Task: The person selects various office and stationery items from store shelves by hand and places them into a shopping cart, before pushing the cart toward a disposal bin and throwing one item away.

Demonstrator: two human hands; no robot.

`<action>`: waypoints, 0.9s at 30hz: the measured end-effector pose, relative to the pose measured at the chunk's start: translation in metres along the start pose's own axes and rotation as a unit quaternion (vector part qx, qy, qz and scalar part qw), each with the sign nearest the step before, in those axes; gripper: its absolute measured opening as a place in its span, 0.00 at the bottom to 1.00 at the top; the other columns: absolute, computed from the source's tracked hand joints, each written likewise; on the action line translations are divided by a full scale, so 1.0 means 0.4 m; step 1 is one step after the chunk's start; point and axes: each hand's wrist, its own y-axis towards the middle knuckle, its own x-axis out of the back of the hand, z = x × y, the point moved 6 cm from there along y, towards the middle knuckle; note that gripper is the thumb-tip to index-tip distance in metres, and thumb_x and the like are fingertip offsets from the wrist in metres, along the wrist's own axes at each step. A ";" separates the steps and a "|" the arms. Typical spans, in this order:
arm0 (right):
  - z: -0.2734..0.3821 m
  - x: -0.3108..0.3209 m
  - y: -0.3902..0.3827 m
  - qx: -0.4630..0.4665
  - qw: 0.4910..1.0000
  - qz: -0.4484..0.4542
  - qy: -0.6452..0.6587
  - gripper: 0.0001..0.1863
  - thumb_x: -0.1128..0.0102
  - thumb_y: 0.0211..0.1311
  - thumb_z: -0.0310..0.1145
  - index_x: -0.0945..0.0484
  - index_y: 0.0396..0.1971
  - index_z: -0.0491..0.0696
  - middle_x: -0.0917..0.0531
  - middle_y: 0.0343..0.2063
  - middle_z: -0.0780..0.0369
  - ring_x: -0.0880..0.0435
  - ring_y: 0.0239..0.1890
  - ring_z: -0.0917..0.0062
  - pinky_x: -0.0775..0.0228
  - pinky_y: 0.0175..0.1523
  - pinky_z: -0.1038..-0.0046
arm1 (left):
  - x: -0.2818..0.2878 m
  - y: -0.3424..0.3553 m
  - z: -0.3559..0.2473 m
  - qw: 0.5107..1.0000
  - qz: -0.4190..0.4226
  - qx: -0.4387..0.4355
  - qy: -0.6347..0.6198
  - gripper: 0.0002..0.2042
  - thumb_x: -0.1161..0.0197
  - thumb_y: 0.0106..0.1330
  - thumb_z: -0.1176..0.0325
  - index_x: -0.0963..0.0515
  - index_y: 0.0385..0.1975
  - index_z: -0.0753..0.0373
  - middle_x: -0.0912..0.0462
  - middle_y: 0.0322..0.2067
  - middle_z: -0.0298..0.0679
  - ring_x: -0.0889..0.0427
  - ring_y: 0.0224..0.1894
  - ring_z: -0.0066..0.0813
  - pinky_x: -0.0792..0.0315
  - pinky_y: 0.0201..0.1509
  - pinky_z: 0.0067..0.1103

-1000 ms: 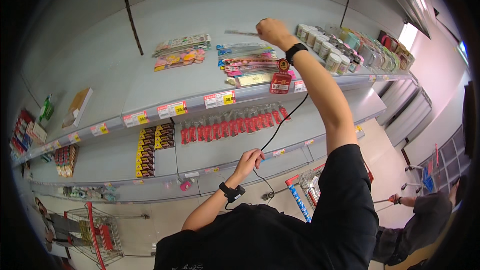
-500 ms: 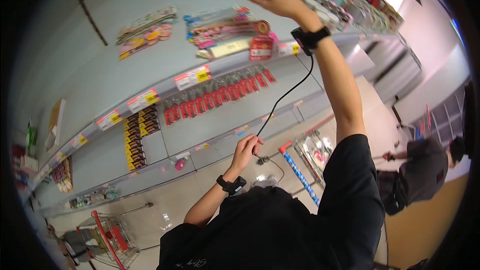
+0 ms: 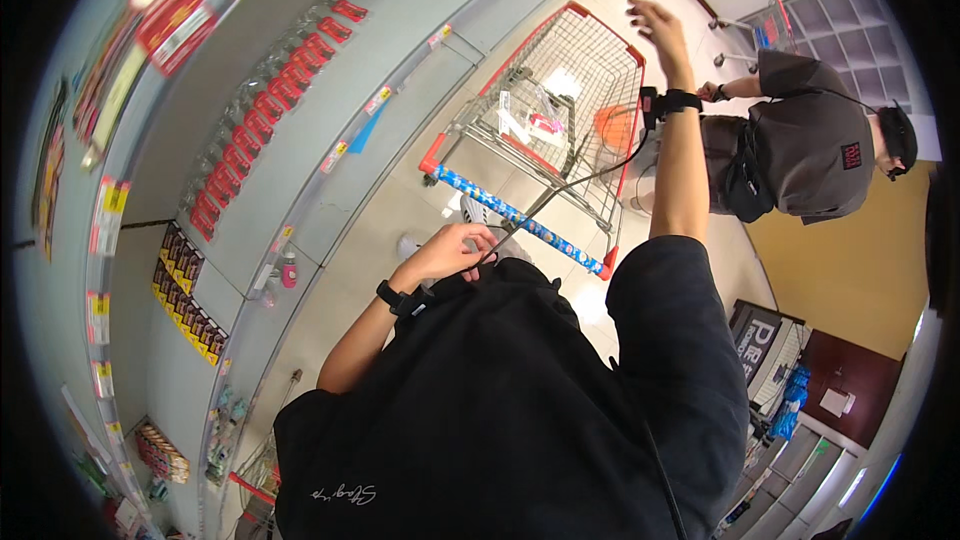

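My left hand is in front of my black shirt, its fingers closed round a thin black cable. That cable stretches up and right to a black device strapped at my right wrist. My right hand is raised past the far right corner of a shopping cart, empty, its fingers loosely bent and apart. The cart has a blue patterned handle with red ends and a wire basket. Inside lie a clear package with pink and white contents and something orange.
Shelves on the left hold a row of red-carded packs, dark and yellow boxes and a small pink bottle. A person in a dark grey shirt stands to the right, close beside the cart. Another cart is farther back.
My view has swung right, away from the shelves, bringing the cart and the other person nearer the middle. My right hand has left the upper shelf; my left still holds the cable.
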 end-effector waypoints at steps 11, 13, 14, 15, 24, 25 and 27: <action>-1.016 -0.124 -0.015 -0.345 0.900 0.260 -0.056 0.17 0.45 0.61 0.35 0.20 0.48 0.47 0.16 0.38 0.60 0.17 0.33 0.74 0.25 0.36 0.70 | 0.015 0.266 -0.002 0.990 -0.109 0.004 0.090 0.05 0.36 0.61 0.75 0.21 0.35 0.66 0.20 0.23 0.33 0.20 0.23 0.16 0.27 0.25 0.15; -1.150 -0.190 -0.013 -0.351 0.891 0.270 -0.101 0.18 0.43 0.61 0.38 0.20 0.48 0.46 0.16 0.36 0.60 0.17 0.30 0.74 0.26 0.31 0.71 | -0.027 0.289 0.015 0.989 -0.124 0.061 0.047 0.06 0.34 0.58 0.75 0.20 0.35 0.65 0.18 0.23 0.33 0.20 0.24 0.15 0.27 0.27 0.16; -1.241 -0.204 -0.016 -0.361 0.886 0.263 -0.123 0.19 0.41 0.60 0.40 0.20 0.47 0.46 0.16 0.35 0.60 0.18 0.30 0.75 0.27 0.29 0.72 | -0.025 0.313 0.038 0.985 -0.143 0.051 0.084 0.07 0.33 0.57 0.75 0.20 0.35 0.65 0.18 0.24 0.33 0.21 0.24 0.15 0.26 0.28 0.17; -1.309 -0.228 -0.016 -0.358 0.891 0.257 -0.110 0.18 0.41 0.57 0.42 0.19 0.42 0.45 0.16 0.31 0.59 0.18 0.27 0.75 0.27 0.27 0.72 | -0.030 0.329 0.019 0.983 -0.169 0.045 0.058 0.08 0.32 0.55 0.76 0.19 0.35 0.64 0.17 0.28 0.34 0.20 0.28 0.19 0.26 0.32 0.18; -1.668 -0.259 0.072 -0.042 0.905 0.200 -0.373 0.14 0.50 0.55 0.35 0.18 0.24 0.42 0.18 0.24 0.48 0.17 0.29 0.57 0.28 0.39 0.57 | -0.001 0.514 -0.056 0.836 -0.208 -0.167 0.479 0.14 0.27 0.45 0.60 0.23 0.28 0.58 0.22 0.33 0.34 0.23 0.41 0.37 0.29 0.46 0.29; -1.758 -0.251 0.084 -0.056 0.892 0.143 -0.424 0.14 0.51 0.56 0.34 0.17 0.25 0.44 0.17 0.26 0.49 0.17 0.34 0.56 0.28 0.45 0.55 | -0.004 0.517 -0.041 0.837 -0.217 -0.144 0.481 0.14 0.28 0.47 0.59 0.24 0.27 0.58 0.22 0.33 0.34 0.23 0.39 0.37 0.28 0.43 0.29; -1.793 -0.283 0.126 -0.120 0.855 0.328 -0.383 0.13 0.50 0.53 0.30 0.18 0.36 0.48 0.21 0.44 0.44 0.28 0.54 0.47 0.40 0.62 0.54 | -0.020 0.521 -0.010 0.852 -0.219 -0.075 0.469 0.14 0.29 0.48 0.59 0.25 0.26 0.58 0.22 0.31 0.35 0.22 0.35 0.37 0.28 0.37 0.29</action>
